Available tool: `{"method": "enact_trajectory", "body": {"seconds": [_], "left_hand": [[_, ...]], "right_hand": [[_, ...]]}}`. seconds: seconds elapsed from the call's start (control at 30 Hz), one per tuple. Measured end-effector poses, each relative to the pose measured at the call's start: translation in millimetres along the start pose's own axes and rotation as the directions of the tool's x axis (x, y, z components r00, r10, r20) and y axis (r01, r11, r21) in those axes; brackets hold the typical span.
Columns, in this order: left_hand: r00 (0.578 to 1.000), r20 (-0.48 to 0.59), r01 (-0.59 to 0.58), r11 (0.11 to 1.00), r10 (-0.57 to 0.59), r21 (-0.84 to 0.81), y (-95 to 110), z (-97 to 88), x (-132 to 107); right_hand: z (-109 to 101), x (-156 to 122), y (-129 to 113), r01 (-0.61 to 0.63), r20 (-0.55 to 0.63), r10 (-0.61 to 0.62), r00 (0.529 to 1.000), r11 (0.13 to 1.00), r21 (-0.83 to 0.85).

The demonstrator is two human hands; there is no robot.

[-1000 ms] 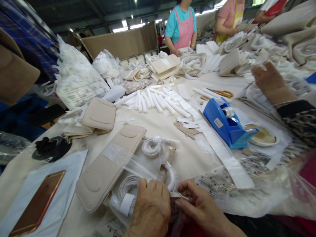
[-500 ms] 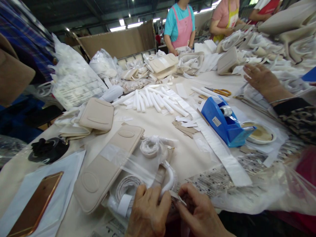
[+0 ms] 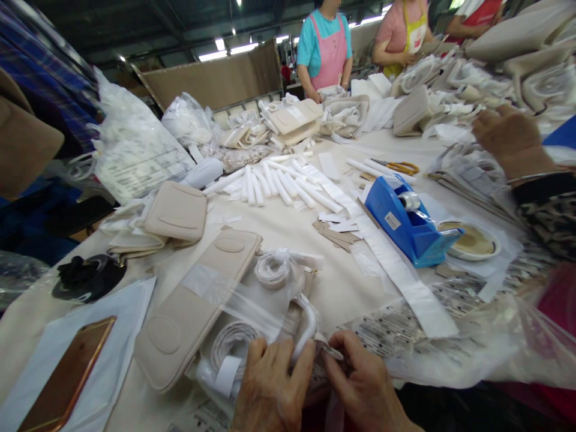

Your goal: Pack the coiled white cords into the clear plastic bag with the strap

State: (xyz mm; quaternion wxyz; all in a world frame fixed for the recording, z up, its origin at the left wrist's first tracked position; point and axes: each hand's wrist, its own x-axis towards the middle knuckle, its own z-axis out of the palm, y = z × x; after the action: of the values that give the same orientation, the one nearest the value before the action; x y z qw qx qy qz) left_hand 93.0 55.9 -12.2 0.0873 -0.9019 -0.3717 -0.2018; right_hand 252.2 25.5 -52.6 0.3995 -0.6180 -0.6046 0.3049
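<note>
A flat beige handbag [image 3: 198, 309] lies in front of me, partly covered in clear plastic, with coiled straps [image 3: 234, 342] and a bent white-wrapped handle [image 3: 308, 324] on it. My left hand [image 3: 274, 384] is closed over the bag's near edge, fingers curled by the handle; what lies under the fingers is hidden. Beside it, my right hand [image 3: 364, 381] pinches a narrow beige strap end [image 3: 330, 348] between thumb and fingers. A white paper band [image 3: 227, 375] wraps part of the bag next to my left hand.
A blue tape dispenser [image 3: 405, 222], white foam tubes [image 3: 270, 183] and yellow-handled scissors [image 3: 398, 167] are on the table. A phone [image 3: 67, 378] lies at left on white paper. A co-worker's hand [image 3: 513, 138] reaches in at right. Other people stand behind piled bags [image 3: 292, 117].
My right hand has shifted slightly, and the strap end it pinches shows more. My left hand stays in place. The co-worker's hand at right has moved to the right.
</note>
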Motion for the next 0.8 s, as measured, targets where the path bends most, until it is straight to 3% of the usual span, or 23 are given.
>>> {"method": "enact_trajectory", "body": {"seconds": [0.17, 0.3, 0.37, 0.43, 0.5, 0.57, 0.67, 0.73, 0.8], "left_hand": [[0.998, 0.055, -0.003, 1.0, 0.003, -0.002, 0.2, 0.6, 0.9], [0.997, 0.072, 0.004, 1.0, -0.006, 0.019, 0.8, -2.9, 2.3], [0.997, 0.081, -0.007, 0.998, 0.003, 0.058, 0.8, -2.8, 1.4], [0.996, 0.094, -0.013, 0.995, 0.004, 0.096, 0.6, -1.4, 0.0], [0.993, 0.116, -0.023, 0.989, 0.007, 0.143, 1.0, 0.2, -0.8], [0.989, 0.144, -0.054, 0.975, 0.023, 0.217, 2.2, 1.0, -0.4], [0.982, 0.182, -0.104, 0.943, 0.047, 0.316, 5.2, 0.5, 2.4], [0.978, 0.204, -0.121, 0.931, 0.052, 0.344, 7.1, -0.4, 5.0], [0.973, 0.225, -0.128, 0.93, 0.051, 0.344, 8.3, -1.5, 7.9]], "right_hand": [[-10.3, 15.6, 1.7, 0.192, -0.067, -0.208, 0.976, 0.962, -0.193], [-24.3, 22.4, 3.0, 0.369, 0.111, -0.352, 0.929, 0.9, -0.234], [-34.7, 26.3, 1.7, 0.289, 0.234, -0.243, 0.941, 0.938, -0.188], [-45.9, 32.2, -1.9, 0.077, 0.36, -0.022, 0.933, 0.988, -0.137], [-56.3, 39.6, -7.1, -0.096, 0.467, 0.137, 0.874, 0.989, -0.112], [-64.4, 46.9, -12.5, -0.137, 0.531, 0.177, 0.829, 0.984, -0.114], [-71.2, 54.5, -18.4, 0.032, 0.51, 0.069, 0.857, 0.982, -0.187], [-71.9, 56.7, -19.0, 0.189, 0.484, -0.034, 0.874, 0.943, -0.275], [-69.9, 56.9, -16.2, 0.27, 0.474, -0.081, 0.877, 0.898, -0.347]]}}
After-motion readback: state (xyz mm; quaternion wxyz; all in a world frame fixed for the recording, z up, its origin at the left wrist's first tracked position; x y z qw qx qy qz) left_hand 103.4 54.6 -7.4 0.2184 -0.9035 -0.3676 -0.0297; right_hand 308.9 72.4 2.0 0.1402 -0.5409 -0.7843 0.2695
